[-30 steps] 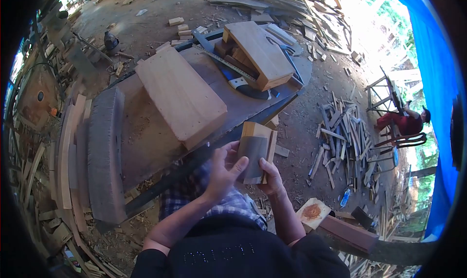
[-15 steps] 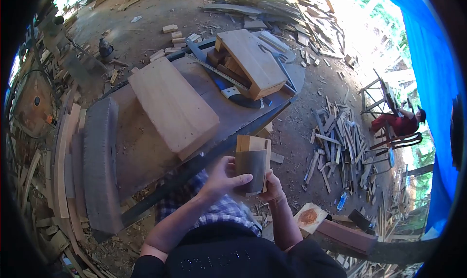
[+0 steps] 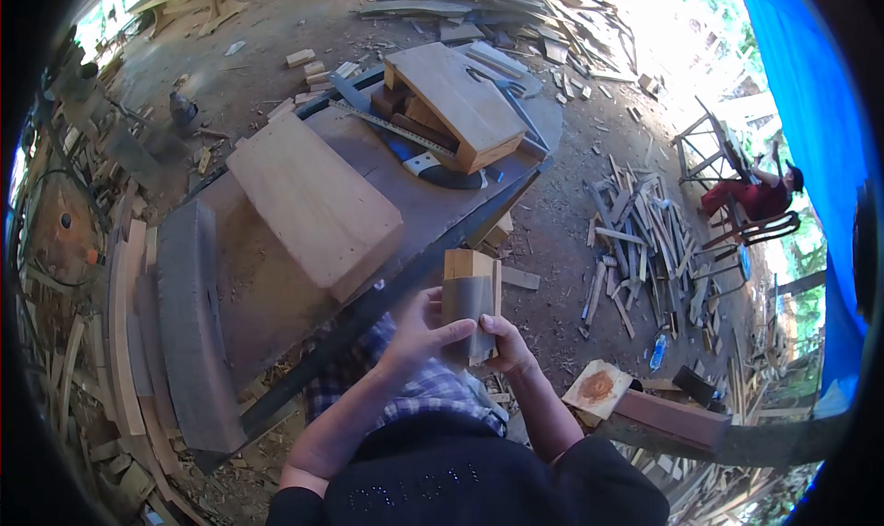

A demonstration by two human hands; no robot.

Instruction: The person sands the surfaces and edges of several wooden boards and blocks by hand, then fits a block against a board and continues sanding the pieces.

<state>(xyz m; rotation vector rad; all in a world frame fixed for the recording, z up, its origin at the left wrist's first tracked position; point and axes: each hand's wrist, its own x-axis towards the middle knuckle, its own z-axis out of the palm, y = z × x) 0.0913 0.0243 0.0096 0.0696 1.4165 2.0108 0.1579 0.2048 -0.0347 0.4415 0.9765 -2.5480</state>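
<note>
In front of my lap I hold a small wooden block [image 3: 465, 263] upright, with a grey-brown sheet that looks like sandpaper [image 3: 466, 298] wrapped round its lower part. My left hand [image 3: 419, 334] grips the block from the left, its thumb lying across the sheet. From the right, my right hand [image 3: 507, 344] is closed on the block and sheet, its thumb pressed on the front near the left thumb. The fingers behind the block are hidden. Just beyond is the workbench [image 3: 267, 314] with a large, smooth wooden slab [image 3: 318, 204] lying on it.
A wooden box-like piece [image 3: 460, 107], a handsaw [image 3: 447, 172] and a metal ruler [image 3: 391, 125] lie at the bench's far end. Scrap wood [image 3: 635, 240] litters the ground at right, near a water bottle [image 3: 657, 352]. A person in red [image 3: 760, 199] sits farther right.
My right thumb has come from the block's edge onto the front of the sheet, which now shows a crease. The left hand keeps its grip. The view has shifted slightly.
</note>
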